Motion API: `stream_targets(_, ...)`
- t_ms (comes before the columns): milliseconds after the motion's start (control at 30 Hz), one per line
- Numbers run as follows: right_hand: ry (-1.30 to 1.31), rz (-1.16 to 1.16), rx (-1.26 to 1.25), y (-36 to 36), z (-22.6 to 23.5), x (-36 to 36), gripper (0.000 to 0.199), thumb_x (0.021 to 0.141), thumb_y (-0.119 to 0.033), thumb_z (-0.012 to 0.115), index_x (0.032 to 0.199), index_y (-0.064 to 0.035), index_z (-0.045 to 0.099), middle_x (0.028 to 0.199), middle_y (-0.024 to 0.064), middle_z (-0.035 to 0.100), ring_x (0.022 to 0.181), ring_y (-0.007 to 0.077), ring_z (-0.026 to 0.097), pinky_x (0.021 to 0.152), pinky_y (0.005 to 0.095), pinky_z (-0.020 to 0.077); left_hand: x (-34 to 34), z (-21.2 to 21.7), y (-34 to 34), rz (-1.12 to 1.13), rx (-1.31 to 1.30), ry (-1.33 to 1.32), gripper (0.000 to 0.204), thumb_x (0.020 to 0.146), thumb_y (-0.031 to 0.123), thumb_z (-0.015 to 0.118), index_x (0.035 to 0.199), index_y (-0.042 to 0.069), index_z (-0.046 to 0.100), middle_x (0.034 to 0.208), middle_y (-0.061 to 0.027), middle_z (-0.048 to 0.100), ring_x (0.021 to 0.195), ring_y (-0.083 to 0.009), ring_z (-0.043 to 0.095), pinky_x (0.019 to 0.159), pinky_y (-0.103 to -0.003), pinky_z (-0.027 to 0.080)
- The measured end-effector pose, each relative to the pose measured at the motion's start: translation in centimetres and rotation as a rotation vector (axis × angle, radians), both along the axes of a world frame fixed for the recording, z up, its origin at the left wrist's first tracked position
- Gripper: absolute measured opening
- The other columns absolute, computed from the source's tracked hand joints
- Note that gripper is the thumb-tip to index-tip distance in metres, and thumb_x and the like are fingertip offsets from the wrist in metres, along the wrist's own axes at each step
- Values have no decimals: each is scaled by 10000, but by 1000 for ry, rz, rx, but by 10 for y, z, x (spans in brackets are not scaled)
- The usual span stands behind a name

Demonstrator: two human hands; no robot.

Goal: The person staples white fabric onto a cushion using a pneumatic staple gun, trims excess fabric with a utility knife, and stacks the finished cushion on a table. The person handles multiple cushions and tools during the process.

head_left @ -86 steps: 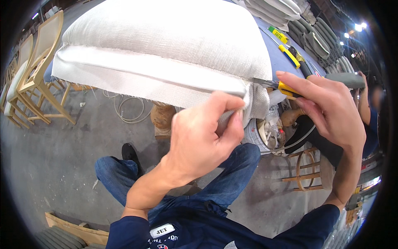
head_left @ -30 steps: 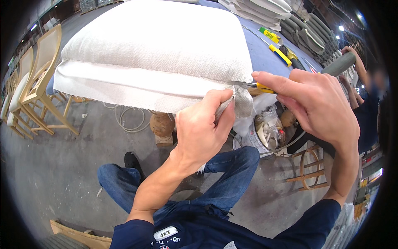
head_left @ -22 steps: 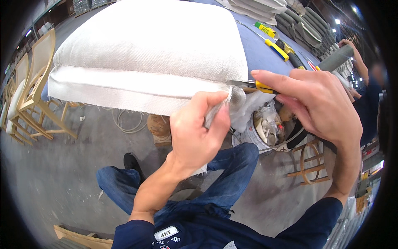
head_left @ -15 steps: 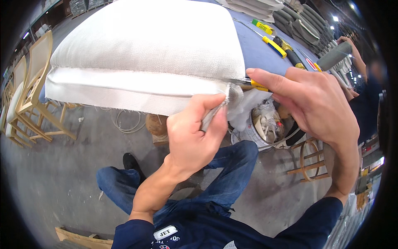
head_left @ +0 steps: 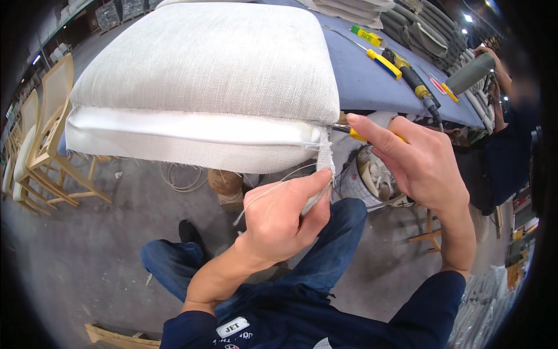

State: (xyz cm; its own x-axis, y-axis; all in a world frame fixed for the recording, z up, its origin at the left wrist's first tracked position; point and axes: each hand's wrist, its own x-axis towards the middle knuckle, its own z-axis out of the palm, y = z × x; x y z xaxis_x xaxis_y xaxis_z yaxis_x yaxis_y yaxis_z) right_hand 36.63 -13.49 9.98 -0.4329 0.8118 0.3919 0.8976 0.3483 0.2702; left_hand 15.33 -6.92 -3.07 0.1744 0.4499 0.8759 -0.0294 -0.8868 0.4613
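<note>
The cushion, covered in off-white woven fabric, lies on the blue-covered counter; its front edge overhangs, facing the person. Below the front seam runs a smooth white band; beneath this band hangs a fabric flap with a frayed lower edge.

The left hand is closed, thumb against index finger, gripping a narrow fabric strip below the cushion's right front corner; a loose thread curves out beside this hand. The right hand is closed around a yellow-handled tool; the index finger extends along it toward the metal end; that end is at the corner, at the right end of the seam; contact between tip and fabric cannot be confirmed.

On the counter, right of the cushion, lie a yellow-and-green box, a yellow-and-blue handle with a long thin shaft and a yellow-and-black power tool; below the counter edge stands a white bucket containing scraps; wooden chairs stand at left.
</note>
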Motion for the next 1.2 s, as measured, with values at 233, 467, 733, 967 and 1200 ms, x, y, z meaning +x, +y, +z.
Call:
stream_targets(233,97,-37,16,-5,-20,10,659,849,-3,751,1473,-190,647,758,72,526,620,257,542,586,398,475,-22,16,2,-103,-531,-232,169,937,67,722,1084,-14,740,735,-72,734,603,-90,662,561,-254,519)
stream_targets(467,159,89,90,-7,-19,10,632,847,-28,773,1460,-105,641,785,84,579,638,255,589,604,376,500,-37,29,-14,-120,-31,-19,184,882,30,665,1059,-17,674,806,-93,705,625,-148,603,574,-279,476)
stream_targets(733,1562,566,214,-46,-144,27,747,983,-181,718,1595,51,357,805,106,647,631,170,656,545,293,535,-118,-89,-23,-110,-1031,-331,129,1019,97,605,1110,9,628,989,-54,679,840,-113,610,796,-282,495)
stream_targets(967,2214,-8,-418,-87,-324,-23,529,1019,-80,648,1513,31,493,796,35,610,628,115,604,614,264,511,-216,-179,-118,503,-563,1038,383,807,99,806,1172,26,715,1035,-125,625,876,-352,643,796,-430,527)
stream_targets(1200,2238,169,-326,-102,-328,2,584,1036,-130,651,1559,22,438,808,36,615,646,106,600,616,269,505,-220,-160,-127,446,-544,1389,386,797,219,850,1124,40,749,1022,-107,642,863,-297,643,786,-416,528)
